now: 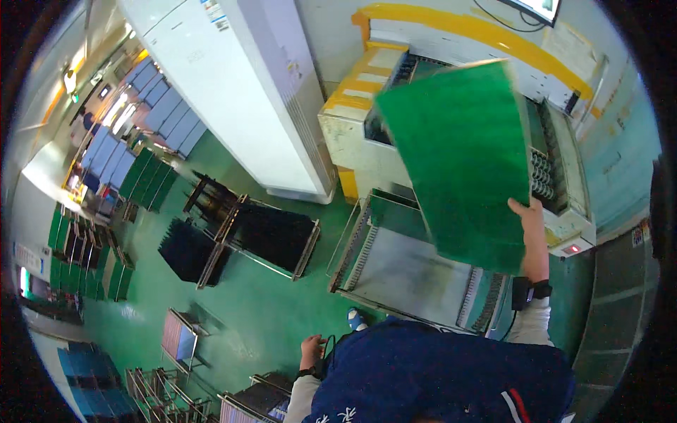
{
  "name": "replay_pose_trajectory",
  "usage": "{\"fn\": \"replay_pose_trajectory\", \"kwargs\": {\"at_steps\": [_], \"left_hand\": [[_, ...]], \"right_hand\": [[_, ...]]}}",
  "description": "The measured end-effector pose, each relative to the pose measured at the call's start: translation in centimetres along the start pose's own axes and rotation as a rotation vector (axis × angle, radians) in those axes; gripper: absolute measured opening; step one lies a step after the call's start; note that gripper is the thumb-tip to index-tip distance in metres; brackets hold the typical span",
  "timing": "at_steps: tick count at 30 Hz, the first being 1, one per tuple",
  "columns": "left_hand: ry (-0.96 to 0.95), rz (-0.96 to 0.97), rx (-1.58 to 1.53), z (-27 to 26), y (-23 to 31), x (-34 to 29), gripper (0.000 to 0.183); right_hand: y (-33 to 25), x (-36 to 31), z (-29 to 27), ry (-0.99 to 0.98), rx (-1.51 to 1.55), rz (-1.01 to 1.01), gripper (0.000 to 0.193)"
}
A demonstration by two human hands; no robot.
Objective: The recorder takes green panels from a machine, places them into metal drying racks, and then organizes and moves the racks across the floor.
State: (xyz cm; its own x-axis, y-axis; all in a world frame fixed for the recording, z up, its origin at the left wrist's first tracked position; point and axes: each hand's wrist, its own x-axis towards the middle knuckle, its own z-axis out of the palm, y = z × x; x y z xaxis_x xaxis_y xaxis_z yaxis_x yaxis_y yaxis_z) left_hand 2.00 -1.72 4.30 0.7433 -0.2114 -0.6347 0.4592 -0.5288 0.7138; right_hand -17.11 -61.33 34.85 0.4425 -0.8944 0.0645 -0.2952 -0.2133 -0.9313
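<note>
A large green rectangular panel (462, 162) is raised in front of me, tilted, its face toward me. My right hand (529, 215) is closed on its right edge, thumb on the near face and the other fingers hidden behind. Behind the panel stands a cream machine (367, 158) with a row of rollers at its right. Below the panel is a metal rack (412, 271) with toothed sides and a pale bottom. Low beside my body, my left hand (312, 350) has its fingers curled, with a black cord loop next to it; whether it holds anything is hidden.
A tall white cabinet-like unit (233, 92) stands left of the machine. Racks of dark panels (271, 236) sit on the green floor (268, 317) to the left. A small stand (181, 340) and further racks (162, 395) are at lower left. A screen (539, 8) hangs above.
</note>
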Motion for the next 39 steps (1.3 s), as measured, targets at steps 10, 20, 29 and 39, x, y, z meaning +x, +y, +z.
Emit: {"fn": "replay_pose_trajectory", "kwargs": {"at_steps": [10,20,29,39], "left_hand": [[-0.106,-0.276,0.007,0.8,0.0,3.2,0.027],[-0.229,0.388,0.804,-0.3,-0.7,3.4,0.021],[-0.215,0.525,0.869,0.1,2.2,0.4,0.025],[-0.231,0.162,0.546,0.6,2.9,1.7,0.031]], "right_hand": [[1.7,-2.7,2.0,-0.028,0.961,0.145,0.023],[9.0,-1.5,8.0,0.016,1.252,0.505,0.011],[6.4,-1.5,9.5,-0.106,1.150,0.533,0.021],[7.7,1.0,9.3,-0.181,1.045,0.561,0.033]]}}
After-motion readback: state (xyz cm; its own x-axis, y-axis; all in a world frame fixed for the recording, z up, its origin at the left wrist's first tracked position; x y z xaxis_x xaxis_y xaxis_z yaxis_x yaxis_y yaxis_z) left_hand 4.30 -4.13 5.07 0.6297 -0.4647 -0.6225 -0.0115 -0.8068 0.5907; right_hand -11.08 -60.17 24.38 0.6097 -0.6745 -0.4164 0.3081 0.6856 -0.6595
